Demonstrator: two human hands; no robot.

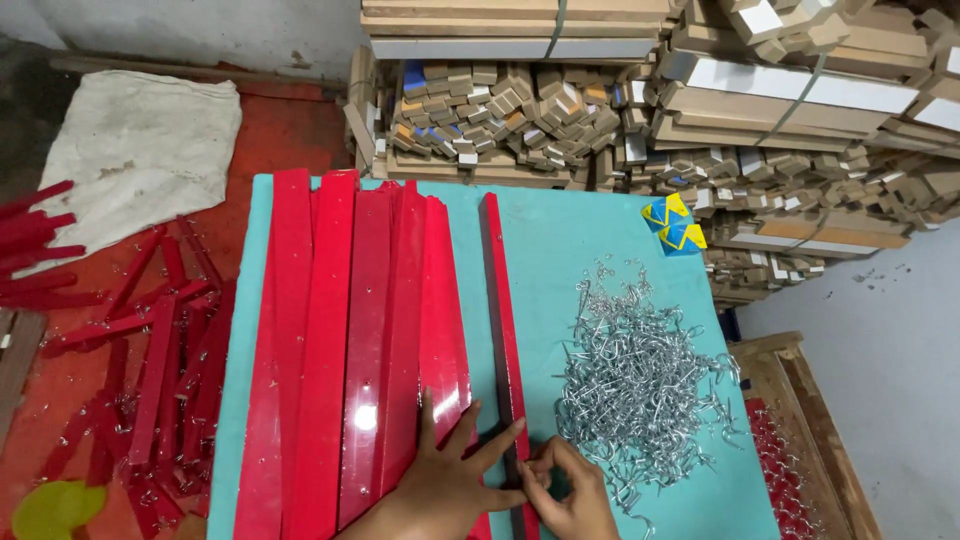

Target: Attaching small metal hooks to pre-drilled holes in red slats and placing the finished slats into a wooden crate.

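My left hand (452, 478) lies flat with fingers spread on glossy red strips (350, 340) stacked side by side on a teal table (590, 250). A single narrow red strip (503, 320) lies apart, running away from me. My right hand (568, 492) pinches at the near end of that strip, fingers closed on something small that I cannot make out. A heap of silver metal hooks (640, 385) sits just right of my right hand.
More red strips (150, 350) lie scattered on the red floor at left, beside a white sack (140, 150). Bundled wooden slats and blocks (650, 100) are stacked behind the table. A wooden crate (800, 430) stands at right. A small blue-yellow packet (673, 225) lies on the table.
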